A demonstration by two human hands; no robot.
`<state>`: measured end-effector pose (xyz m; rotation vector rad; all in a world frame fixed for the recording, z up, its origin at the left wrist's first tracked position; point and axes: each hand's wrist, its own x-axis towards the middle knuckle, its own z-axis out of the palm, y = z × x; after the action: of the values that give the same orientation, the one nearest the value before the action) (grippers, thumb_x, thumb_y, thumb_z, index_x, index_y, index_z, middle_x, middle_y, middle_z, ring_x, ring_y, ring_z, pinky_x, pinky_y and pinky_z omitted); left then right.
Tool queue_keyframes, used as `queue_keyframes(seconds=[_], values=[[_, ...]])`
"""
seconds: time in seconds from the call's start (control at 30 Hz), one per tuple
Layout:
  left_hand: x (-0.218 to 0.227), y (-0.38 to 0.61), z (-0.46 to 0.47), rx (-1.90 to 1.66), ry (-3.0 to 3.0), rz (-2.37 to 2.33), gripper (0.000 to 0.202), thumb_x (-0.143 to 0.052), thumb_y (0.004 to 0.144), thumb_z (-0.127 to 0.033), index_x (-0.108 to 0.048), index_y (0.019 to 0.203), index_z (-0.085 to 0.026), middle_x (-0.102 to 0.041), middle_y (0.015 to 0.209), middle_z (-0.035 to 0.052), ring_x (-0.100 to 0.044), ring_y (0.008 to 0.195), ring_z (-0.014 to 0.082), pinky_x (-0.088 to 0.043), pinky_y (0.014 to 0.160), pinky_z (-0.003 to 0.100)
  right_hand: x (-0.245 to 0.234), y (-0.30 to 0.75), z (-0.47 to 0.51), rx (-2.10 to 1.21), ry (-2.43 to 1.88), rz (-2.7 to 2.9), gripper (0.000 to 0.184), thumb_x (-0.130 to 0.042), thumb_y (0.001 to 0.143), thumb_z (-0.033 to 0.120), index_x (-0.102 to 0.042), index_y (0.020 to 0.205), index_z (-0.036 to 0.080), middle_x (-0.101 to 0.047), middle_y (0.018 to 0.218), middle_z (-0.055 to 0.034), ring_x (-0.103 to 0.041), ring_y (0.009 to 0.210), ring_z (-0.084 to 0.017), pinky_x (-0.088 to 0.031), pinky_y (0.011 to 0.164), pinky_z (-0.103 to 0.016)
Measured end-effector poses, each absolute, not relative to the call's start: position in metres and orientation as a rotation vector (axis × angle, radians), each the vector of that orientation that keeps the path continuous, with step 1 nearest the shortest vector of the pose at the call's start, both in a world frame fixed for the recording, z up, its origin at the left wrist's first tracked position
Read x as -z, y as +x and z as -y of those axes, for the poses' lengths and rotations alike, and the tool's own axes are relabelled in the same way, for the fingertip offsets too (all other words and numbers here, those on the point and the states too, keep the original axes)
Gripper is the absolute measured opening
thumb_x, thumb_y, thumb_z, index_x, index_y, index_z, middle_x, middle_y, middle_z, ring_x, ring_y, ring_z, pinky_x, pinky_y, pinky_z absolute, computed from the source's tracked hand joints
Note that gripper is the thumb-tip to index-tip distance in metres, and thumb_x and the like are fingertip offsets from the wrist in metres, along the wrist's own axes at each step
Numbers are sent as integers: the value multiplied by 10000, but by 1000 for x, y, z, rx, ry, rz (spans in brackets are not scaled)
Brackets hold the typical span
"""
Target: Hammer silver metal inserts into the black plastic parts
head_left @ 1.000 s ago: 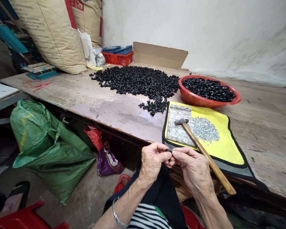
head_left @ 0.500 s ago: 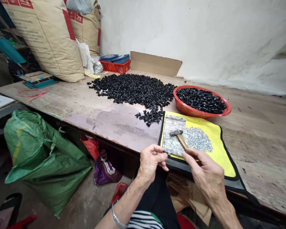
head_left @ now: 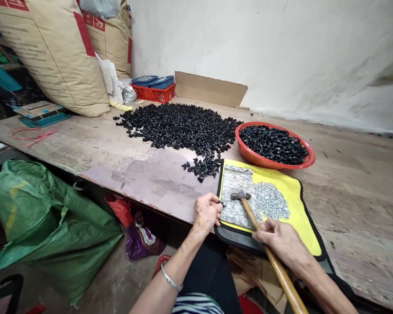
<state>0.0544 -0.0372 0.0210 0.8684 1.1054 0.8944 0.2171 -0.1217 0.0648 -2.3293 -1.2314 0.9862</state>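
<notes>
My left hand [head_left: 207, 211] is closed in a pinch on a small black plastic piece [head_left: 222, 203] with a shiny metal bit at its end, just over the left edge of the metal plate. My right hand [head_left: 281, 240] is closed round the wooden handle of a hammer [head_left: 249, 209]. The hammer head is over the worn grey metal plate [head_left: 237, 176], and the handle's end reaches toward my lap. The plate lies on a yellow cloth [head_left: 301, 226] with black edging. Beside it, a heap of tiny silvery metal pieces [head_left: 271, 200] is spread out.
A red basin [head_left: 309, 161] full of black pieces stands behind the cloth. A wide heap of black pieces [head_left: 183, 126] covers the table's middle. Farther back are a red basket [head_left: 153, 93] with blue lids, a cardboard strip [head_left: 209, 89] and large paper sacks [head_left: 49, 56]. A green sack [head_left: 52, 231] stands left.
My right hand has shifted lower along the hammer, and more of the handle shows. My left hand has turned, carrying the small black piece to the plate's left edge. The view has shifted slightly.
</notes>
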Motion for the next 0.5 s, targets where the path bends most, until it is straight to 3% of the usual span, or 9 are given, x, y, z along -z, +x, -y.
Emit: queue_keyframes(seconds=[0.1, 0.17, 0.23, 0.33, 0.43, 0.5], values=[[-20, 55, 35, -879, 969, -1153, 57, -507, 568, -112, -495, 589, -163, -451, 383, -79, -368, 254, 58, -270, 241, 157, -69, 215, 126, -1528, -1851, 688, 191, -629, 641, 314, -480, 651, 193, -496, 540, 33, -430, 433, -89, -384, 414, -229], [-18, 54, 35, -871, 1025, -1157, 57, -512, 580, -115, -492, 585, -168, -448, 389, -83, -375, 256, 56, -263, 246, 153, -70, 210, 132, -1676, -1662, 430, 212, -636, 663, 336, -534, 754, 174, -498, 571, 32, -405, 417, -70, -369, 377, -204], [-16, 53, 35, -870, 1052, -1135, 58, -517, 588, -118, -493, 588, -171, -453, 396, -83, -392, 261, 59, -268, 252, 152, -69, 203, 139, -1681, -1656, 327, 227, -621, 692, 356, -555, 794, 165, -458, 551, 49, -337, 380, -44, -281, 333, -165], [-15, 52, 35, -877, 1043, -1124, 57, -518, 591, -117, -498, 589, -171, -461, 395, -78, -403, 263, 65, -278, 252, 155, -64, 197, 147, -1457, -1817, 545, 268, -583, 730, 444, -537, 725, 179, -420, 520, 65, -278, 353, -38, -210, 316, -165], [-15, 52, 34, -856, 978, -1128, 55, -524, 586, -113, -508, 598, -164, -463, 380, -72, -401, 259, 68, -295, 250, 158, -51, 196, 154, -979, -1972, 1079, 313, -537, 756, 503, -541, 680, 200, -475, 504, 35, -417, 402, -89, -343, 378, -213], [-15, 52, 34, -843, 937, -1106, 59, -533, 578, -110, -515, 609, -157, -469, 380, -67, -417, 272, 72, -334, 260, 164, -43, 196, 158, -626, -2013, 1368, 299, -494, 787, 492, -589, 767, 209, -573, 559, -2, -521, 465, -133, -413, 452, -246]])
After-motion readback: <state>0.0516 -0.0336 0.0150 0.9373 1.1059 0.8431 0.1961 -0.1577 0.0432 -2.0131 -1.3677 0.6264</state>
